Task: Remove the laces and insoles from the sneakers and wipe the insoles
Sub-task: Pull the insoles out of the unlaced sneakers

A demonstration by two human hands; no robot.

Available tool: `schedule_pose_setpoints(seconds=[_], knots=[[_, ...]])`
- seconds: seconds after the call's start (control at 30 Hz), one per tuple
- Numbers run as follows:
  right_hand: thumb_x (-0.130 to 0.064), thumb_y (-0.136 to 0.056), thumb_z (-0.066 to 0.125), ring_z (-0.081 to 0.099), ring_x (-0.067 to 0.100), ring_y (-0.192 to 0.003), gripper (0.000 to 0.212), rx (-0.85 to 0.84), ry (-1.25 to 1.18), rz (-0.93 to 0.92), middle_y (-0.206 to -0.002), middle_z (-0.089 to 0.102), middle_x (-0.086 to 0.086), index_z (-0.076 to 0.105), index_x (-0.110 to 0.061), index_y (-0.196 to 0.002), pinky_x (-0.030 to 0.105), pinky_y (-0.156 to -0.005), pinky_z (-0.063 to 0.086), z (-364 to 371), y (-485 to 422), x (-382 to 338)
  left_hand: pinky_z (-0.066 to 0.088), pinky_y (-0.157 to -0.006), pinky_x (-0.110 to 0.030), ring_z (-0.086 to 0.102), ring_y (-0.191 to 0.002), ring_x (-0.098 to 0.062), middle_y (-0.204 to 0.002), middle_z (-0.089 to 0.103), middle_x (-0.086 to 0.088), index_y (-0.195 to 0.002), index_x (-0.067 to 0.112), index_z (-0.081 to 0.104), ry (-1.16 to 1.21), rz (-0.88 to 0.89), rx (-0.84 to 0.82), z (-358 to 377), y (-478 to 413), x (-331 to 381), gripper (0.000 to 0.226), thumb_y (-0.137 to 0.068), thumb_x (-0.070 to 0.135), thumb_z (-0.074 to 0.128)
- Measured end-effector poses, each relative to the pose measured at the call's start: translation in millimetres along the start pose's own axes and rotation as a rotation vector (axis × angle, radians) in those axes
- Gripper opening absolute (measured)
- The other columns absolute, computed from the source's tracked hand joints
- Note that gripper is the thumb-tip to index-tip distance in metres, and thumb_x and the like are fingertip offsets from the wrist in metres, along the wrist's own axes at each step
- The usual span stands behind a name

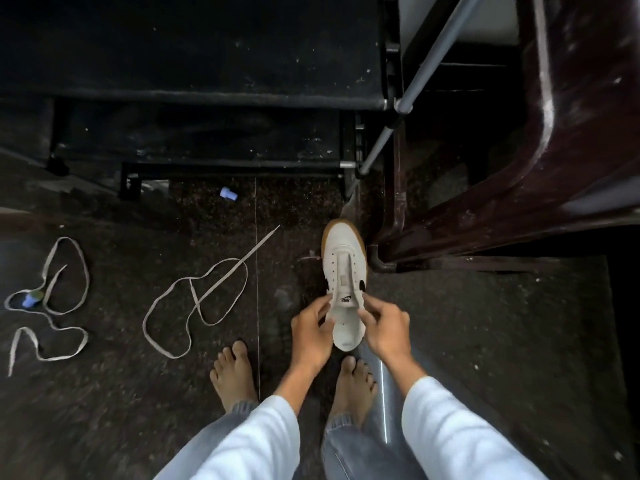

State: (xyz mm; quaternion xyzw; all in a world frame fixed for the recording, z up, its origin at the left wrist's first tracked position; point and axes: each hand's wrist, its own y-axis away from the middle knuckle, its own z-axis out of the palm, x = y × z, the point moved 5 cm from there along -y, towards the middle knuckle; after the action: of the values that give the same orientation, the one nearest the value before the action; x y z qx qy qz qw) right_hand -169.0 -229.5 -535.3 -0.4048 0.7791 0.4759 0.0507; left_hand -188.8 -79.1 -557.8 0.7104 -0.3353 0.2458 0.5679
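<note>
Sneaker (341, 261), white with a gum sole and empty eyelets, is held toe-away just ahead of the bare feet (235, 372). Its toe is just beside the dark wooden furniture leg (384, 263) on the right, with open floor (485, 341) to its left. The left grip (311, 327) and right grip (382, 323) each pinch the collar on either side of the tongue, whose tab reads NIKE. Two loose laces (197, 306) sprawl well to the left on the dark speckled floor, below a black rack (207, 98).

1 sneaker (344, 271), 2 laces (260, 244) (55, 358), 2 blue bits (228, 194) (30, 300), 2 bare feet (235, 372) (353, 386).
</note>
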Motion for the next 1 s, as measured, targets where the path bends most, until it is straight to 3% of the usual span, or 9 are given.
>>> schedule_pose_setpoints(seconds=[0.1,0.17,0.23,0.37,0.47,0.73,0.87,0.93,1.0], knots=[[-0.008,-0.097,0.069,0.065,0.009,-0.113,0.038,0.068,-0.101,-0.013,-0.126,0.074,0.006,0.068,-0.01,-0.135,0.004,-0.091,0.038,-24.6,43.8,-34.3,0.043,-0.08,0.003,0.061,-0.099,0.015,-0.117,0.066,0.004,-0.126,0.007,0.065,-0.017,0.04,0.011,-21.9,39.6,50.1,0.039,-0.091,-0.01,0.059],[-0.011,-0.098,0.069,0.067,0.01,-0.113,0.038,0.086,-0.147,-0.022,-0.125,0.075,0.004,0.068,-0.013,-0.136,0.018,-0.105,0.045,-42.7,76.7,-63.2,0.043,-0.081,0.003,0.06,-0.1,0.017,-0.117,0.064,0.009,-0.127,0.013,0.063,-0.037,0.073,0.023,-43.1,67.3,89.2,0.041,-0.093,-0.008,0.058],[-0.012,-0.098,0.068,0.069,0.008,-0.109,0.037,0.106,-0.2,-0.042,-0.122,0.076,0.001,0.069,-0.014,-0.135,0.027,-0.107,0.051,-61.4,107.7,-93.9,0.046,-0.088,-0.002,0.058,-0.101,0.023,-0.115,0.064,0.018,-0.123,0.027,0.062,-0.059,0.129,0.04,-64.2,92.2,126.1,0.043,-0.093,-0.004,0.059],[-0.011,-0.098,0.068,0.07,0.002,-0.104,0.03,0.168,-0.266,-0.118,-0.114,0.075,-0.008,0.073,-0.017,-0.127,0.014,-0.097,0.053,-105.1,163.7,-167.6,0.052,-0.1,-0.023,0.061,-0.112,0.011,-0.122,0.067,0.018,-0.126,0.03,0.064,-0.046,0.192,0.103,-116.4,129.1,209.1,0.038,-0.095,0.009,0.062],[-0.01,-0.097,0.069,0.068,-0.01,-0.103,0.025,0.204,-0.33,-0.212,-0.108,0.076,-0.012,0.076,-0.021,-0.119,-0.005,-0.079,0.046,-134.8,197.1,-229.4,0.053,-0.096,-0.019,0.063,-0.11,0.006,-0.118,0.069,0.018,-0.122,0.03,0.067,-0.017,0.303,0.206,-161.4,152.3,280.7,0.035,-0.095,0.009,0.062],[-0.018,-0.099,0.068,0.069,-0.009,-0.098,0.019,0.271,-0.387,-0.532,-0.101,0.074,-0.018,0.075,-0.025,-0.116,0.0,-0.082,0.049,-191.8,233.6,-382.9,0.053,-0.084,-0.015,0.066,-0.103,-0.005,-0.108,0.07,0.01,-0.116,0.019,0.07,0.09,0.636,0.486,-258.3,168.1,436.7,0.026,-0.094,0.006,0.062],[-0.021,-0.098,0.069,0.065,-0.016,-0.086,0.021,0.289,-0.286,-0.628,-0.094,0.069,-0.023,0.073,-0.018,-0.119,-0.004,-0.078,0.045,-201.7,218.7,-444.5,0.058,-0.087,-0.03,0.064,-0.103,-0.008,-0.108,0.062,0.009,-0.121,0.021,0.066,0.006,0.641,0.548,-288.9,123.5,471.8,0.028,-0.094,0.012,0.061],[-0.022,-0.098,0.069,0.064,-0.009,-0.084,0.025,0.308,-0.236,-0.651,-0.098,0.071,-0.016,0.072,-0.015,-0.121,-0.005,-0.077,0.044,-202.7,206.6,-468.6,0.057,-0.089,-0.042,0.065,-0.106,-0.016,-0.112,0.064,0.004,-0.123,0.019,0.064,-0.082,0.655,0.56,-298.6,97.7,480.9,0.03,-0.093,0.016,0.06],[-0.023,-0.098,0.07,0.063,-0.002,-0.084,0.029,0.32,-0.189,-0.653,-0.102,0.072,-0.006,0.071,-0.011,-0.124,-0.006,-0.075,0.042,-201.1,193.9,-488.7,0.052,-0.096,-0.04,0.063,-0.11,-0.02,-0.12,0.066,-0.002,-0.126,0.019,0.063,-0.171,0.634,0.567,-306.6,76.7,486.1,0.033,-0.092,0.02,0.061]])
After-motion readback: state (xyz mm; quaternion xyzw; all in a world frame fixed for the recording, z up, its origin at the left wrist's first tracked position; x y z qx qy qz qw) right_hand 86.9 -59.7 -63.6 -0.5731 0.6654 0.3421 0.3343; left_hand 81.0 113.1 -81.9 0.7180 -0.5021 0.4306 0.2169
